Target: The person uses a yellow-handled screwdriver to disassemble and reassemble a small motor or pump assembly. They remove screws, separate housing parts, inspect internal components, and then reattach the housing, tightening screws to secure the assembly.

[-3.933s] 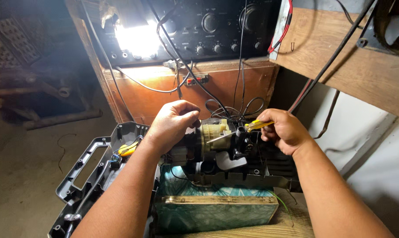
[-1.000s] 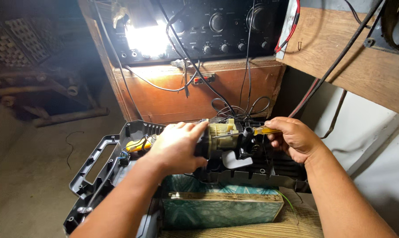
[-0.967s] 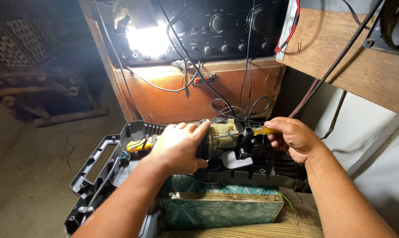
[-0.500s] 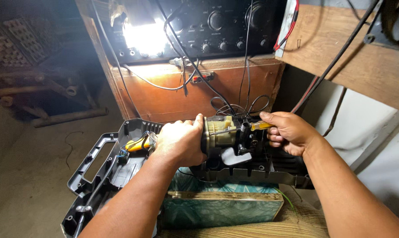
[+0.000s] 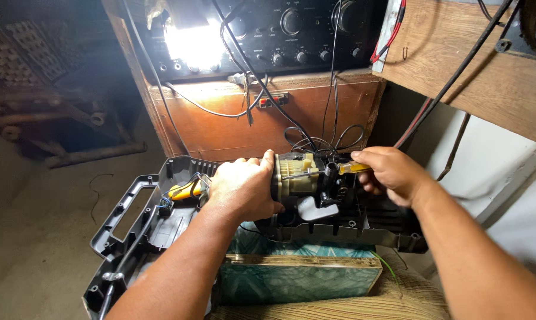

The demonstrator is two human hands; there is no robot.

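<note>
Compared with the frame half a second earlier, the left hand [image 5: 241, 189] had kept its grip on the cream-coloured motor unit [image 5: 296, 175], and the right hand [image 5: 389, 173] had stayed at the unit's right side; the view itself had shifted only slightly. The left fingers were wrapped closed around the left end of the motor unit, the thumb lying across its top edge. The right fingers were closed on the yellow handle of a screwdriver [image 5: 355, 168], whose shaft ran leftward across the top of the unit. The motor unit sat in the black lower housing [image 5: 345, 228] of an opened power tool, beside a grey lever part [image 5: 311, 208]. Left of the left hand lay an open grey plastic tool case [image 5: 129, 222] holding a yellow-handled tool [image 5: 183, 190]. The housing rested on a teal-patterned box [image 5: 291, 278] with a wooden edge strip, which in turn stood on a woven surface at the lower right. Behind the work stood a brown wooden cabinet [image 5: 315, 115] carrying a black audio unit [image 5: 291, 29] with rows of knobs, several black cables hanging over its front, and a bright lamp [image 5: 194, 44] at its left. The floor [image 5: 37, 237] to the left was bare and grey.
</note>
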